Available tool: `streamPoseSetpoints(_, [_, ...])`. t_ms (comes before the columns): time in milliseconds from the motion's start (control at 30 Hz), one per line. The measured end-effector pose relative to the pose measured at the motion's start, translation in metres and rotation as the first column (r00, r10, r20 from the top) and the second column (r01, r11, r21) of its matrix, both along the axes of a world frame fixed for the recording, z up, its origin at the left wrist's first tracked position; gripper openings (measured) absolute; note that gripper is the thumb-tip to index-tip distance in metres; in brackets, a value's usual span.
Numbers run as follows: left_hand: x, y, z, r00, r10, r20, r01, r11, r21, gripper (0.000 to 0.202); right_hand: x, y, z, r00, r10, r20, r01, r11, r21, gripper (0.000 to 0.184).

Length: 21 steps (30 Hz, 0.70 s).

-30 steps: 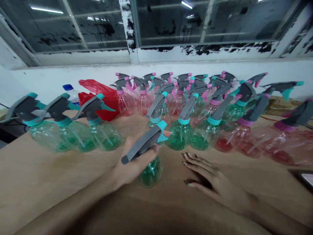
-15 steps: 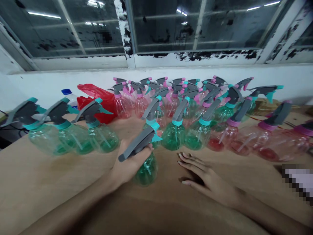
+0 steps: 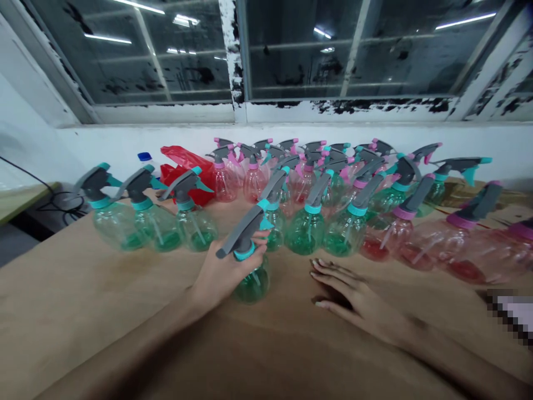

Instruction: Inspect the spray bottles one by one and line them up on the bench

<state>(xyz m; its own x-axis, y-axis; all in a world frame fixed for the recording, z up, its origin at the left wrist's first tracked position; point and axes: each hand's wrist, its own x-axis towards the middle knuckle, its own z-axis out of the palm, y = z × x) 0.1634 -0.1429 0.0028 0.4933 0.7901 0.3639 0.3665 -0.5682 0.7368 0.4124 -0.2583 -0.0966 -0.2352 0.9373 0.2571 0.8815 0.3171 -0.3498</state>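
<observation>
My left hand (image 3: 222, 272) is wrapped round a green spray bottle (image 3: 252, 284) with a grey trigger head and teal collar, standing on the brown table (image 3: 62, 311). My right hand (image 3: 353, 297) lies flat on the table just to its right, fingers stretched out, holding nothing. Right behind them runs a row of green spray bottles (image 3: 306, 230), with pink spray bottles (image 3: 416, 239) to the right.
Three more green spray bottles (image 3: 152, 222) stand at the left. A red plastic bag (image 3: 183, 166) and a blue-capped bottle (image 3: 145, 160) sit near the white wall under the window. A black cable (image 3: 58, 205) lies beyond the table's left edge. A blurred-out object (image 3: 514, 314) rests at the right.
My left hand has shifted its grip higher, up to the bottle's neck under the trigger. The view has swung a little to the left. My right hand has stayed flat.
</observation>
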Motion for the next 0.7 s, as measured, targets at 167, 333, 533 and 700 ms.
streamPoseSetpoints(167, [-0.026, 0.006, 0.005, 0.999, 0.050, -0.021, -0.050, 0.999, -0.010, 0.015, -0.026, 0.011, 0.028, 0.997, -0.013, 0.082, 0.012, 1.000, 0.011, 0.042])
streamPoseSetpoints(333, [-0.037, 0.016, 0.002, 0.995, 0.089, -0.033, -0.087, 0.995, 0.055, 0.019, -0.082, 0.034, 0.063, 0.998, -0.025, 0.065, 0.015, 0.989, 0.148, 0.044])
streamPoseSetpoints(533, [-0.029, 0.028, -0.003, 0.999, 0.036, -0.010, -0.034, 0.994, 0.101, 0.025, -0.142, 0.066, 0.073, 0.985, -0.171, -0.036, 0.174, 0.968, 0.179, 0.074])
streamPoseSetpoints(700, [-0.036, 0.030, -0.001, 1.000, -0.012, -0.004, 0.013, 0.994, 0.112, 0.038, -0.157, 0.082, 0.067, 0.958, -0.283, -0.045, 0.286, 0.937, 0.202, 0.060])
